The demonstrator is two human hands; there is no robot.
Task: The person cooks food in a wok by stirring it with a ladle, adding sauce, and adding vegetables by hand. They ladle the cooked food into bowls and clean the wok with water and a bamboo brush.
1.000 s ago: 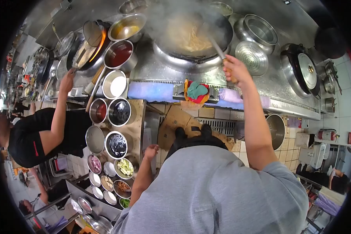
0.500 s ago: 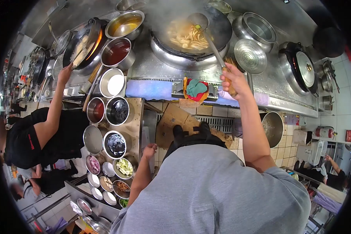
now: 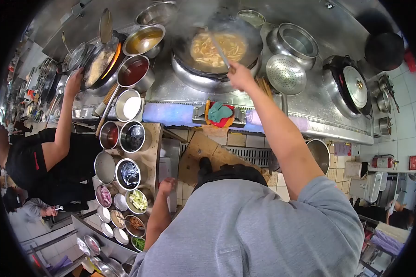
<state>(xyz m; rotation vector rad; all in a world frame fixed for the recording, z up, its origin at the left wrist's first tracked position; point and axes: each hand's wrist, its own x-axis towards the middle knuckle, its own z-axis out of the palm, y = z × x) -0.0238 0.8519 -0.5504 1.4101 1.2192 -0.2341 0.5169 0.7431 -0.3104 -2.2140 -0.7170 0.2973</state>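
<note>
My right hand (image 3: 241, 76) is closed round the handle end of a long ladle (image 3: 218, 50), which reaches over the big wok (image 3: 180, 51). Steam and the dark wok wall blur the ladle's bowl. Pale, noodle-like strips (image 3: 217, 48) lie in brownish liquid in the wok. My left hand (image 3: 167, 185) hangs low beside the side counter, fingers curled in, with nothing seen in them. Nearest to it are the pots of dark liquid (image 3: 128, 173) and a bowl of chopped green pieces (image 3: 138, 200).
A perforated strainer (image 3: 286, 74) lies right of the wok. Pots of red sauce (image 3: 133, 71) and yellow liquid (image 3: 144, 40) stand to its left. Folded cloths (image 3: 219, 113) sit on the stove's front edge. At left, a co-worker's hand (image 3: 74, 83) works at another wok (image 3: 99, 64).
My right hand has moved forward and left, over the wok's near rim, carrying the ladle. The strips lie more spread out in the liquid. My view has shifted slightly.
</note>
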